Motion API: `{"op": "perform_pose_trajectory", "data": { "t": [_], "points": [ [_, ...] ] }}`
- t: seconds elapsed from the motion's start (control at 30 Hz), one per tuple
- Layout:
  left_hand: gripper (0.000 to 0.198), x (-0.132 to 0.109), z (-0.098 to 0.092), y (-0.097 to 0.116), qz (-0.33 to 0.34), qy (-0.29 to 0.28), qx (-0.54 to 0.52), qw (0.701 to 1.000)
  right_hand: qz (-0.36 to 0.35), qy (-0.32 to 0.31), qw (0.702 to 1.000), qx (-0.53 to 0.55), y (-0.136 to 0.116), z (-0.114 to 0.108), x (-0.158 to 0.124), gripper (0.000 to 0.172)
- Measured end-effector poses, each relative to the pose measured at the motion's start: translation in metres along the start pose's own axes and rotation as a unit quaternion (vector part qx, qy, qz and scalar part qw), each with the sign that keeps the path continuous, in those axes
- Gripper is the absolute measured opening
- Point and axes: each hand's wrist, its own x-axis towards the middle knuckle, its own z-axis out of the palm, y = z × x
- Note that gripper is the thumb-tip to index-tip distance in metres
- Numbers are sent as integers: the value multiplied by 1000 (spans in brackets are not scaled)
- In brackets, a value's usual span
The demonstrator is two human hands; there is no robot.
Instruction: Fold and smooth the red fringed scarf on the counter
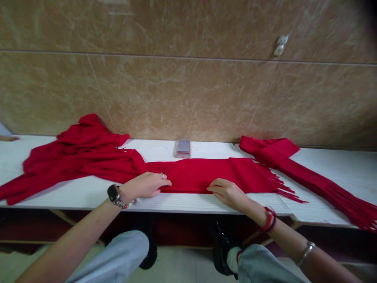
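Observation:
A red fringed scarf (206, 173) lies flat and lengthwise on the white table, its fringe toward the right. My left hand (150, 184) is closed on the scarf's near edge, left of the middle. Farther right, my right hand (226, 192) pinches the same near edge between thumb and fingers. Bunched red cloth (85, 157) is heaped at the left and runs into the flat part. Another red scarf (282, 159), folded over itself with its fringe at the near right, rests to the right of the flat fringe.
A small flat rectangular object with a clear border (183, 148), perhaps a phone, lies behind the scarf. The white table (118, 199) is narrow and backs onto a brown marbled wall (182, 98). A small white fitting (280, 45) is on that wall. My knees are under the front edge.

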Motion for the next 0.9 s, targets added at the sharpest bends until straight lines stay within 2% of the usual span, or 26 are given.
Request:
{"op": "perform_pose_trajectory", "data": {
  "t": [0.07, 0.27, 0.37, 0.47, 0.63, 0.8, 0.9],
  "points": [
    [33, 0, 1, -1, -3, -9, -4, 1000, -5, -2, 1000, 3, 0, -1, -1, 25],
    [35, -2, -1, -9, -6, 16, -26, 1000, -7, 54, 998, -9, 2, -1, -2, 23],
    [44, -1, 3, -6, 7, -6, -49, 999, -20, 22, 999, 13, 2, 0, -3, 23],
    [45, 1, 5, -3, 9, -25, -53, 998, -21, 11, 1000, 21, 2, 0, -4, 23],
    [37, 0, -1, -6, 24, 1, -81, 996, -12, 62, 998, 28, 0, -3, -4, 23],
    [34, 1, 0, -7, 45, -28, -115, 992, -33, 17, 997, 64, 1, 0, -4, 24],
    [32, 2, 2, -8, 52, -22, -116, 992, -38, 14, 997, 60, 2, 1, -4, 23]
  ]
}}
